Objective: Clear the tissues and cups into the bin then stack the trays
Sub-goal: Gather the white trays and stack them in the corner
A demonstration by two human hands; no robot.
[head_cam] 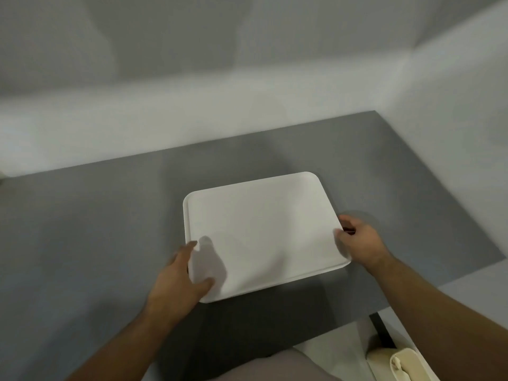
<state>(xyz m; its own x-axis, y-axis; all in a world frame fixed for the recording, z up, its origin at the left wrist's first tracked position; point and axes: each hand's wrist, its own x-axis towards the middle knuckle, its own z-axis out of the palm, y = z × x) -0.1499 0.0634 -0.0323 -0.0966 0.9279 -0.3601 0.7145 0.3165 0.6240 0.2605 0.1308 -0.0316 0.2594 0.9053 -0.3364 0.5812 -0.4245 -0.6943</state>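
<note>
Tray [261, 232] first: white, a rounded rectangle with a low raised rim, lying flat on the grey bench [82, 243], right of the middle and toward the bench's near edge. Its long axis runs left to right across the person's view, turned a little so that the right end sits farther away than the left. The short sides face left and right; 1 long side faces the person. Nothing rests on its surface apart from the shadow of a thumb. Whether a 2nd tray lies beneath it cannot be told.

Both hands are on it, 1 at each end. The left hand [178, 273] sits at the near left corner, its fingers stretched out almost straight along the left rim and its thumb spread onto the tray's top near the front edge; the fingers are not curled round anything. The right hand [357, 240] is at the right short side, just nearer than its middle, with the thumb on top of the rim and the fingers curled at the edge, gripping the tray. A small dark mark shows right at those fingers, too blurred to identify.

White wall [247, 64] rises behind the bench and along its right side. At the lower right, below the bench's edge and beside a dark bench leg [382, 331], stands a pale, cream-coloured container [384, 358], partly cut off by the frame.
</note>
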